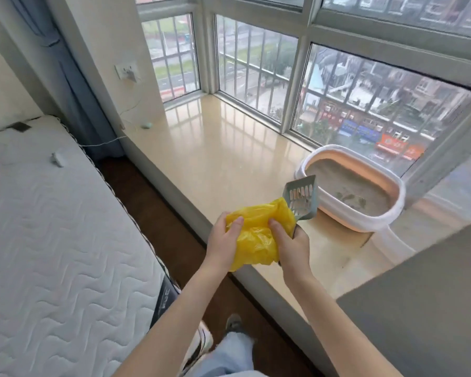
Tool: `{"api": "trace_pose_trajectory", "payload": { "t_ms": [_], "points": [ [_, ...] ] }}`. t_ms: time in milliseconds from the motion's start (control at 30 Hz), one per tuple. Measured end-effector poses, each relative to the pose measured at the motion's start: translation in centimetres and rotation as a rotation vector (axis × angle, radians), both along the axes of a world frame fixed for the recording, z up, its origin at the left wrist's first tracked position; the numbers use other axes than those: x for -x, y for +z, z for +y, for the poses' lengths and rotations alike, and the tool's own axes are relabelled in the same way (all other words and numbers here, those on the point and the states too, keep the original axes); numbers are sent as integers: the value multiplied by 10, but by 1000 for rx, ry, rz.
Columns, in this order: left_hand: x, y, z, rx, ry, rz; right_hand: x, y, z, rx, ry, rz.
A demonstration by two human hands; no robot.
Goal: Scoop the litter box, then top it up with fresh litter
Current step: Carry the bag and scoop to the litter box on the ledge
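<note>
while the litter box (350, 190) waits on the surface (229, 159) by the window, the left hand (223, 242) grips a yellow bag (256, 232); the right hand (291, 247) pinches bag and scoop (299, 197), probably to open it for waste.

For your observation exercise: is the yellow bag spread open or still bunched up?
Bunched up. The yellow bag is a crumpled wad gripped between both hands, with no mouth opened.

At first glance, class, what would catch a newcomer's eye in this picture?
The bright yellow plastic bag stands out first, gripped by the left hand and right hand at centre. The right hand also holds a grey slotted litter scoop pointing up. Just beyond, to the right on the windowsill, sits the white-rimmed litter box, with dark clumps in its litter.
</note>
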State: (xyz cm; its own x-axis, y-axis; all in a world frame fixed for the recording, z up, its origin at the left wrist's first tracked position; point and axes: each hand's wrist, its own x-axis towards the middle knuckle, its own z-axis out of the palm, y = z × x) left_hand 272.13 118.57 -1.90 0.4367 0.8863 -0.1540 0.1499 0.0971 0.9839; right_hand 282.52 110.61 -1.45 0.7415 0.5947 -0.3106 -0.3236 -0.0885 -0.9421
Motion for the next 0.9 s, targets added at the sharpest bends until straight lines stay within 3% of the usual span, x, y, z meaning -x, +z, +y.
{"api": "trace_pose_trajectory", "payload": {
  "t_ms": [267, 900],
  "points": [
    [-61, 21, 115, -25, 20, -7, -64, 26, 114, 8, 30, -24],
    [-125, 8, 239, 13, 136, 42, -131, 12, 250, 17, 73, 80]
  ]
}}
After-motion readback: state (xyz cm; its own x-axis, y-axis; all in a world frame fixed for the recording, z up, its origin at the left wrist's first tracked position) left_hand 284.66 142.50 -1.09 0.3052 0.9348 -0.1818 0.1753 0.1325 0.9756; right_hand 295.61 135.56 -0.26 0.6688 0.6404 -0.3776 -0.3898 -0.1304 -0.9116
